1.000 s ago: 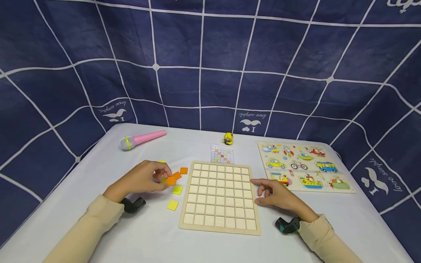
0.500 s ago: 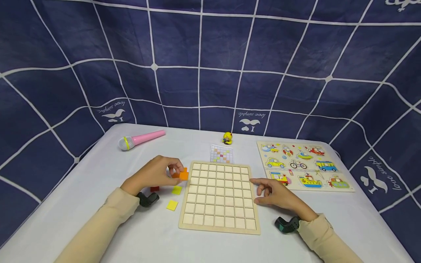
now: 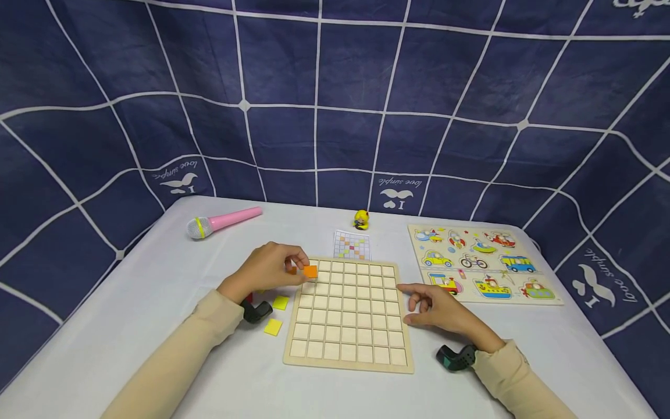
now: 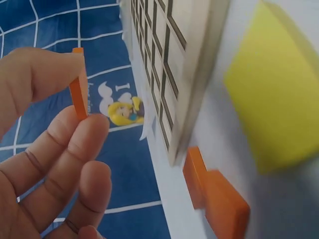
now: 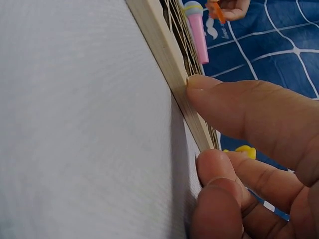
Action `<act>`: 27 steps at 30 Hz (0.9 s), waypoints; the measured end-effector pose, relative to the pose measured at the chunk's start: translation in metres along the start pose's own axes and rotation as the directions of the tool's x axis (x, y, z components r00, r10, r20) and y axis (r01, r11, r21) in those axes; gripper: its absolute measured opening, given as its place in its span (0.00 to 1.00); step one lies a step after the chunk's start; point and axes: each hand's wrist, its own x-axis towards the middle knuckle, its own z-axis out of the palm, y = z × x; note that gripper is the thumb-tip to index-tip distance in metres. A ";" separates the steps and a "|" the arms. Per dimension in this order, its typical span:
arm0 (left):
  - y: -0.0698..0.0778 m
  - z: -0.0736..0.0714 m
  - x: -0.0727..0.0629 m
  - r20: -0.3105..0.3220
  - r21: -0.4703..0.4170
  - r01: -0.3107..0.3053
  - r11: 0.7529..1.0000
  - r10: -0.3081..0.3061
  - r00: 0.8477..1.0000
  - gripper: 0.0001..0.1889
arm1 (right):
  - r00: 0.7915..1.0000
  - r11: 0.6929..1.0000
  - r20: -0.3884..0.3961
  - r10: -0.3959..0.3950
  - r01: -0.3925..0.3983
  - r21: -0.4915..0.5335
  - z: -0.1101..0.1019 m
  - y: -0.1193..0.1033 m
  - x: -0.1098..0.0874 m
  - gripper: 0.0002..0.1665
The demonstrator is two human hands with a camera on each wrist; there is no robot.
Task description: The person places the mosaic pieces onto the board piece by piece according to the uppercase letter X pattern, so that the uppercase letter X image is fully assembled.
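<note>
My left hand (image 3: 272, 267) pinches a flat orange square tile (image 3: 310, 272) between thumb and fingertips, over the far left corner of a wooden grid board (image 3: 342, 369). In the left wrist view that tile (image 4: 79, 94) stands on edge in the pinch, apart from the board. My right hand (image 3: 439, 311) rests at the board's right edge, thumb and fingertips touching its rim. Two more orange tiles (image 4: 227, 204) lie beside the board's left corner, and two yellow tiles (image 3: 280, 302) sit nearer me along that side. A red piece (image 3: 249, 298) is mostly hidden behind the left wrist.
Behind the board lies a small printed card (image 3: 352, 245) with a coloured grid, and past it a yellow-haired figurine (image 3: 361, 220). A pink toy microphone (image 3: 225, 222) is at the back left. To the right lies a vehicle puzzle board (image 3: 484, 265).
My left hand has moved right and away from me, from the loose tiles to the board's far left corner, carrying an orange tile. The right hand has stayed at the board's edge.
</note>
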 end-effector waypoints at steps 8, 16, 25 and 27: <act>0.009 0.008 0.014 0.006 0.028 0.036 0.999 -0.037 0.999 0.11 | 1.000 1.000 0.000 0.002 -0.002 -0.022 0.000 0.000 0.000 0.41; 0.013 0.013 0.028 0.033 0.025 0.051 0.998 -0.052 0.998 0.11 | 1.000 1.000 -0.001 -0.003 0.003 -0.017 0.000 0.001 0.000 0.41; 0.011 0.017 0.039 0.090 0.020 0.114 0.993 -0.116 0.989 0.12 | 1.000 1.000 0.002 -0.007 0.007 -0.015 0.000 0.002 0.001 0.41; 0.010 0.018 0.040 0.104 0.031 0.120 0.992 -0.122 0.987 0.12 | 1.000 1.000 0.002 -0.007 0.007 -0.015 0.000 0.002 0.001 0.41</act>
